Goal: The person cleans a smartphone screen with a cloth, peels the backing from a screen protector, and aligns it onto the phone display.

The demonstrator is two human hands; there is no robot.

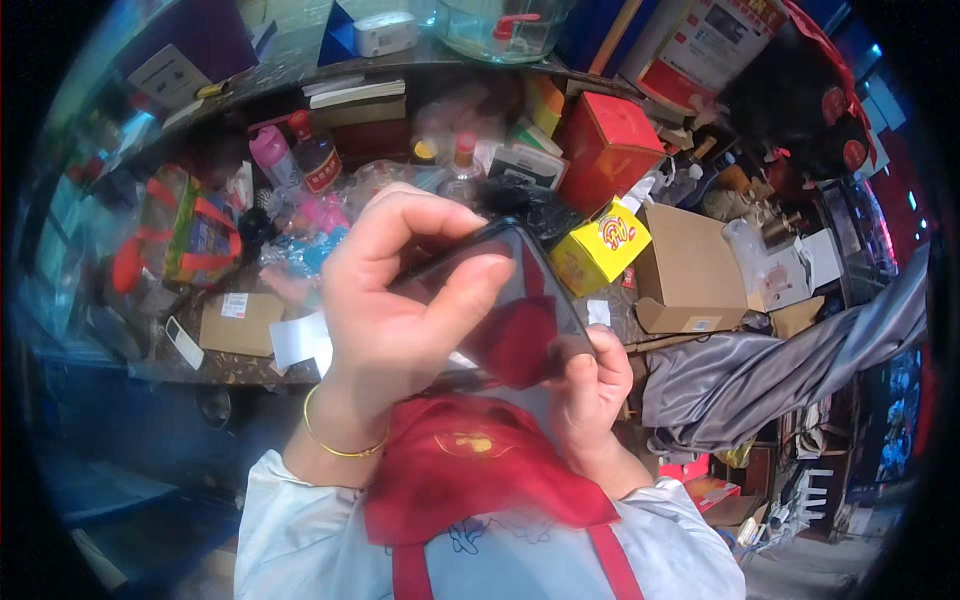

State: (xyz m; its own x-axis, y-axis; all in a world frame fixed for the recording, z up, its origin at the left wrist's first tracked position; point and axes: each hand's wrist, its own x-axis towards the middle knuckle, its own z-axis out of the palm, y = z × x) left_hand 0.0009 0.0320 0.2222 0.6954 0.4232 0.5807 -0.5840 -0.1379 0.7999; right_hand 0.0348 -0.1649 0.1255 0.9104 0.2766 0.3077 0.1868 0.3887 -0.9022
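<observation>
A dark smartphone [517, 322] with a glossy, reflecting screen is held up between my two hands, above the red apron [480, 465]. My left hand [405, 292] grips its upper left edge, the thumb lying over the screen; a gold-coloured bangle is on that wrist. My right hand [592, 382] pinches the phone's lower right corner between thumb and fingers. Behind the phone, a yellow box [600, 247] stands on the cluttered table. White paper [296, 341] lies beside my left wrist, partly hidden by it.
An open cardboard box [694, 270] and a red box [611, 146] stand at the right. Grey cloth [772, 367] drapes over the right side. Bottles, such as a pink one [274, 154], plastic bags and a flat cardboard piece [240, 322] crowd the left. A water container [495, 37] stands on the shelf.
</observation>
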